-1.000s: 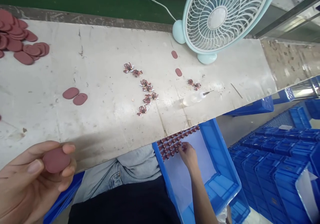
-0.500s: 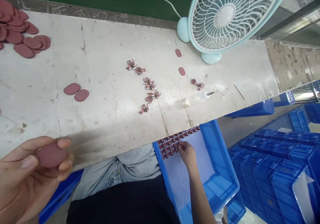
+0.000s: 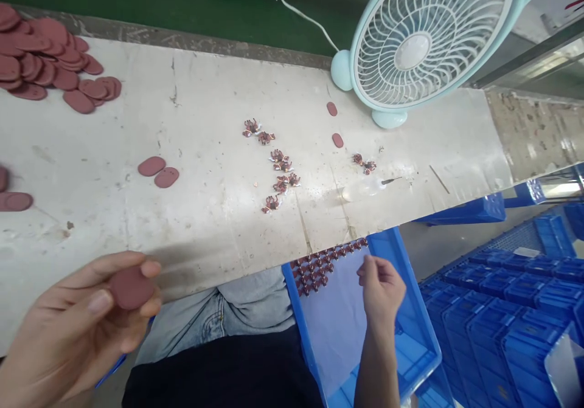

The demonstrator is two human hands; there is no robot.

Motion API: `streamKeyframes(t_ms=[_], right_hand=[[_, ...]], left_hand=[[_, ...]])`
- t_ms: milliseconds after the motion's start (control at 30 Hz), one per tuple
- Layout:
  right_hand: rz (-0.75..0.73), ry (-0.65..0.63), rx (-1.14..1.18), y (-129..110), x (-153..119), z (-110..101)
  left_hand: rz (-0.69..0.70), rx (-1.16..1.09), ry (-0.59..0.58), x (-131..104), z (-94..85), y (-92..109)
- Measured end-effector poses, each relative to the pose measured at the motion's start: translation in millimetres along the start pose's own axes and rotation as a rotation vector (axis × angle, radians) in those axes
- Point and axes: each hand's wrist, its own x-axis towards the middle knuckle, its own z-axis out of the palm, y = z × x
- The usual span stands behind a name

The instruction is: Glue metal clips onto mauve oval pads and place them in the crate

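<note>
My left hand (image 3: 86,323) pinches a flat oval reddish-brown disc (image 3: 132,287) between thumb and fingers, above the table's near edge. Over the blue crate (image 3: 413,311) is my right hand (image 3: 381,286), its fingers curled in and no object showing in them. Close rows of small brown figurines (image 3: 312,272) stand on a white sheet (image 3: 335,329) in that crate, a short way left of the hand. On the table, several loose figurines (image 3: 280,159) lie in a line, and two more figurines (image 3: 364,163) lie farther right.
A heap of oval discs (image 3: 50,55) covers the table's far left, with a pair of discs (image 3: 159,172) nearer. A light-blue fan (image 3: 413,49) stands at the back right. A clear bottle with a needle tip (image 3: 365,189) lies near the front edge. Blue crates (image 3: 515,311) are stacked at right.
My right hand has moved right, away from the figurine rows, and its fingers have come off the figurine there. My left hand keeps the disc. The view has shifted somewhat left.
</note>
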Motion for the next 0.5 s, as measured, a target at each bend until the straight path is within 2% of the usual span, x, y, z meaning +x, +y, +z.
streamKeyframes(t_ms=[67, 100, 167, 200, 267, 300, 367, 433, 500], right_hand=[[-0.024, -0.062, 0.215, -37, -11, 7], [-0.017, -0.136, 0.321, -54, -16, 15], [0.084, -0.399, 0.690, -83, -19, 35], [0.194, -0.579, 0.964, -95, -16, 46], [0.516, -0.934, 1.580, -112, 0, 68], [0.672, -1.052, 1.812, -117, 12, 76], [0.857, -1.143, 2.024, -123, 38, 88], [0.882, -1.158, 2.069, -124, 60, 92], [0.875, -1.170, 2.073, -125, 68, 91]], left_hand=[[0.010, 0.019, -0.087, -12, 21.1, -5], [0.010, 0.017, -0.142, -16, 29.9, -9], [-0.002, -0.038, -0.260, -19, 42.2, -22], [-0.018, -0.085, -0.329, -18, 45.6, -29], [-0.076, -0.200, -0.464, -14, 48.1, -44], [-0.107, -0.257, -0.520, -12, 47.9, -50], [-0.147, -0.350, -0.591, -9, 46.6, -59], [-0.148, -0.405, -0.623, -8, 45.9, -62], [-0.133, -0.434, -0.648, -9, 46.6, -62]])
